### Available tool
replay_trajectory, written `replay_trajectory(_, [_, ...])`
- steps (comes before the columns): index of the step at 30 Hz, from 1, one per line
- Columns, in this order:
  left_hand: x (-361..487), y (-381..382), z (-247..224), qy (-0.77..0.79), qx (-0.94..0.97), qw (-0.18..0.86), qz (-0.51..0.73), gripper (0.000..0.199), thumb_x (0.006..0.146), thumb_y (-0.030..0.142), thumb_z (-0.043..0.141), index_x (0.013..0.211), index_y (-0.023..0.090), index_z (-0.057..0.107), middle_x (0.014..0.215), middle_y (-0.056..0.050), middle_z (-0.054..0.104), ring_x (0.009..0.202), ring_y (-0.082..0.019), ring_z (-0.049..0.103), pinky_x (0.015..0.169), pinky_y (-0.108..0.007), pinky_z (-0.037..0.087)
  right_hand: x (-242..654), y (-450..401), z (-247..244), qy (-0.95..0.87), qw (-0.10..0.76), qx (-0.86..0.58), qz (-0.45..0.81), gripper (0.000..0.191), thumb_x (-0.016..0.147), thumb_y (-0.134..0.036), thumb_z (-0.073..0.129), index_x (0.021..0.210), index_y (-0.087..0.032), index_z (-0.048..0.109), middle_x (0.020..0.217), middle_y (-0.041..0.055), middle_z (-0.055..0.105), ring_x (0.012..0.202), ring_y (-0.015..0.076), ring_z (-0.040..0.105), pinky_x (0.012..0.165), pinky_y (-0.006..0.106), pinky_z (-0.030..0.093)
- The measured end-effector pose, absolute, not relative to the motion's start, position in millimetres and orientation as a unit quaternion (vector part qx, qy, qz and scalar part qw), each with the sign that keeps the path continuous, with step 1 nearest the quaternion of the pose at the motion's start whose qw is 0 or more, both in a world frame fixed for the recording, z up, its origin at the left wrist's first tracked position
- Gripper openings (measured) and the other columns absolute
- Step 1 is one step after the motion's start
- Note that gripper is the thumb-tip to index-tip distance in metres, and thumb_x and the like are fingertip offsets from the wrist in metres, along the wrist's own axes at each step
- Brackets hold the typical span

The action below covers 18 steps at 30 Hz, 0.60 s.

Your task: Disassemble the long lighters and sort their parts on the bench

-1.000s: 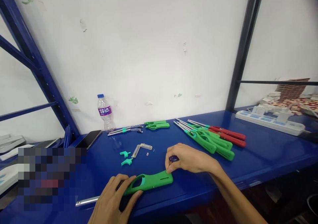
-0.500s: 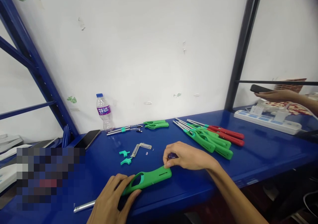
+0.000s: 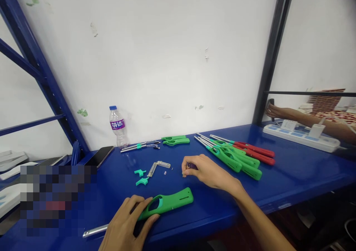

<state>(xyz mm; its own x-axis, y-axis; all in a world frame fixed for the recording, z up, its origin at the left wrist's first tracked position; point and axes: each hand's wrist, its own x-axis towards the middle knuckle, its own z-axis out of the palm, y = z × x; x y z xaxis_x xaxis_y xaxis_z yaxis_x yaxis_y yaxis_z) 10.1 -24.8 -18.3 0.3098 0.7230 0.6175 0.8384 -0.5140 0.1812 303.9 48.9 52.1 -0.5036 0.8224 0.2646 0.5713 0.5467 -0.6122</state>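
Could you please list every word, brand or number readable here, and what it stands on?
"芬达", on the purple label of the clear bottle.
Metal tube: small dark marks at its tip, too small to read.
White power strip: no readable text.

Left hand spreads thumb and fingers near the surface's front edge; right hand curls, thumb and fingertips pinched.

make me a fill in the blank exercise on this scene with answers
The left hand holds a lighter with a ____ handle. The bottle has a ____ cap. The rightmost two lighters have ____ handles. The loose turquoise pieces number ____.

Missing words: green; blue; red; two
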Motion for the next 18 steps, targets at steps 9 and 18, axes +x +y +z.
replay_trajectory(9, [10.1, -26.2, -21.6, -0.475, -0.808, 0.097, -0.334, 0.036, 0.097, 0.056, 0.059, 0.119, 0.030, 0.071, 0.104, 0.000, 0.072, 0.092, -0.018, 0.074, 0.086, -0.030, 0.064, 298.4, 47.5, 51.9, -0.834, 0.267, -0.461, 0.145, 0.008, 0.099, -0.025, 0.064, 0.101, -0.025, 0.071, 0.094, 0.0007, 0.076, 0.087, 0.0208, 0.067, 0.071, 0.027, 0.040])
replay_trajectory(18, [2.3, -16.4, -30.6, -0.459, -0.813, 0.141, -0.331, 0.036, 0.091, 0.058, 0.067, 0.118, 0.033, 0.071, 0.103, 0.003, 0.077, 0.091, -0.017, 0.077, 0.082, -0.022, 0.064, 298.5, 44.3, 60.2, -0.836, 0.324, -0.412, 0.164, 0.019, 0.105, -0.034, 0.058, 0.105, -0.026, 0.075, 0.100, 0.0003, 0.078, 0.092, 0.0213, 0.070, 0.083, 0.028, 0.044])
